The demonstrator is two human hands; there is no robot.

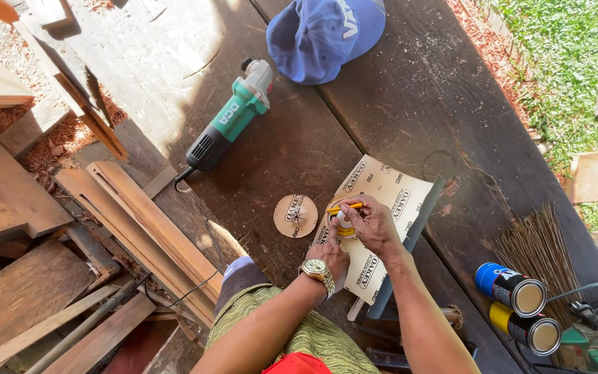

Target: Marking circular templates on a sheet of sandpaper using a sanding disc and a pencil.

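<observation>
One sandpaper disc (pixel 295 215) already cut out, lay just left of my hands on dark bench (pixel 410 97). Left hand (pixel 331 254) pressed round yellowish template (pixel 344 225) flat onto backing of sandpaper sheet (pixel 382 228). Right hand (pixel 375 223) pinched yellow pencil (pixel 345 206) at template's far edge. Second circle seemingly part-traced; cutting not yet done. Green angle grinder (pixel 230 118) lay well beyond, untouched; blue cap (pixel 323 34) farther off.

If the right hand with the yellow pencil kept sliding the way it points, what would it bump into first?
The right hand points left across the sandpaper sheet. Past the sheet's edge, the cut paper disc on the table looks first in line, though its exact heading is hard to judge.
</observation>
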